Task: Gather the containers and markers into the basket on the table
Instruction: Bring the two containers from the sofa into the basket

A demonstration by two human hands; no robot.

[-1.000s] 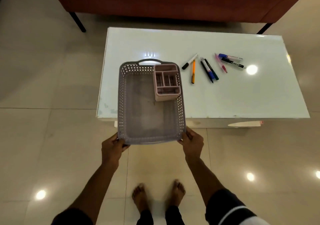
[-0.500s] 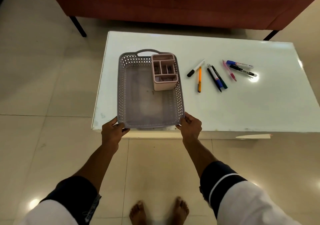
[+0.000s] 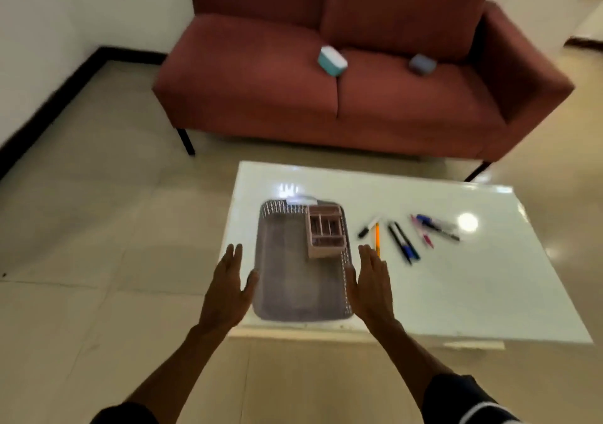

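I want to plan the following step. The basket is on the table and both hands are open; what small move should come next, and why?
Probably move the right hand toward the markers lying loose on the table right of the basket. They are the nearest items outside it; the two containers on the sofa are farther away.

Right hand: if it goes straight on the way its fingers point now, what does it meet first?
Probably the orange marker, lying on the table just beyond the right hand. The hand's height above the table is unclear, so it might pass over.
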